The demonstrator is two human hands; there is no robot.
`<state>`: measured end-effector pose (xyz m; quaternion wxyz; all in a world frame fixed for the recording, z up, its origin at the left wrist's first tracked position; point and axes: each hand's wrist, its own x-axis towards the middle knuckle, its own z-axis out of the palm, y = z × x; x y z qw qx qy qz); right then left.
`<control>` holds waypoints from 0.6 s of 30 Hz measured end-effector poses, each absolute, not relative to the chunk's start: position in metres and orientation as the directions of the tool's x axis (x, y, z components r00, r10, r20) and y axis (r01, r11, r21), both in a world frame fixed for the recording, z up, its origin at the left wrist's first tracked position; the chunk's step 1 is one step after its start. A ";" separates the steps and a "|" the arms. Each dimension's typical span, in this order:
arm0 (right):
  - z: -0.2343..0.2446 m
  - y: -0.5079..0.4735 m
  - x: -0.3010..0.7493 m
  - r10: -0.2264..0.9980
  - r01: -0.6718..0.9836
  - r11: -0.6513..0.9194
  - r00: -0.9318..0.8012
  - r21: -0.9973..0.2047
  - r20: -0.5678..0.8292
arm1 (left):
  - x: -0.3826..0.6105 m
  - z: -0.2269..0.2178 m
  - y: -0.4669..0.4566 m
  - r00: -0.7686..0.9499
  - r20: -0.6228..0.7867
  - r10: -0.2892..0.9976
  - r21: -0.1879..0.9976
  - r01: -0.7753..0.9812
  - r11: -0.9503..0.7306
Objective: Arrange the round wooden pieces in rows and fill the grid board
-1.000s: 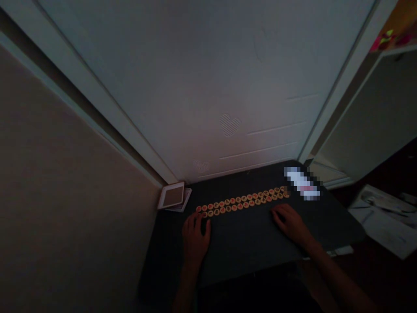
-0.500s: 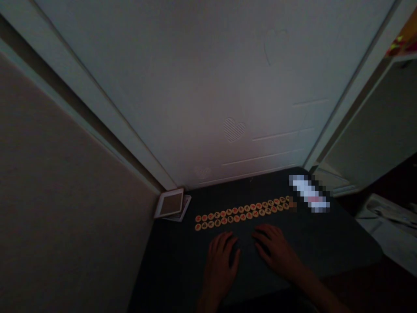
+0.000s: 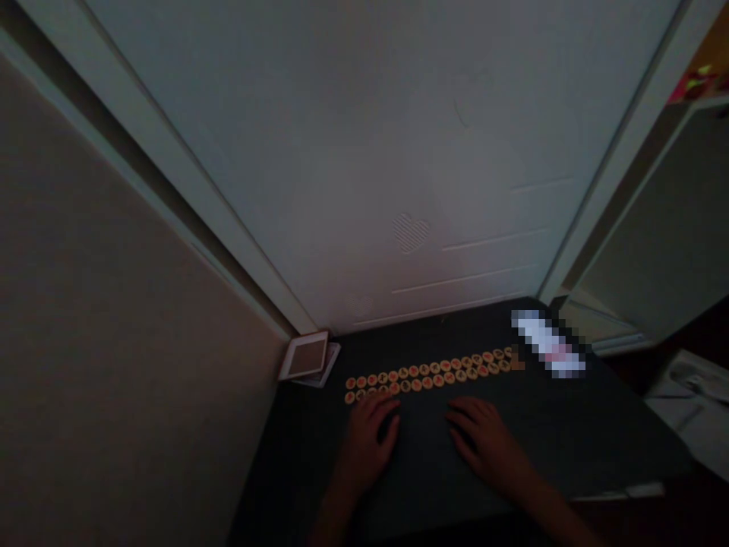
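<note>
Two long rows of round wooden Chinese chess pieces (image 3: 438, 381) with red or dark marks lie across the dark table (image 3: 421, 471). My left hand (image 3: 367, 441) is palm down with its fingers apart. Its fingertips reach the front row near the left end and hide parts of a few pieces there. Nothing shows in its grasp. Further right, my right hand (image 3: 484, 437) lies flat on the table in front of the rows, fingers spread and holding nothing. A gap of table separates it from the pieces.
Flat card-like things, one a pale-bordered brown square (image 3: 307, 358), lie at the back left corner. A bright blurred-out object (image 3: 550, 346) is at the back right. A white panel (image 3: 342, 190) with an embossed heart closes off the table's back; a wall (image 3: 142, 342) borders its left.
My left hand has moved forward and to the left, up to the front row of pieces. My right hand has stayed nearly in place. The view has shifted slightly.
</note>
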<state>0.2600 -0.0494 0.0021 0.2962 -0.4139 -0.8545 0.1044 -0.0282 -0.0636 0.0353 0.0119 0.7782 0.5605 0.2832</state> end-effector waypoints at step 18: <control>0.004 -0.049 0.263 0.751 0.617 0.651 -0.441 -0.442 0.492 | -0.169 0.055 0.020 -0.056 0.304 0.951 0.068 0.997 0.037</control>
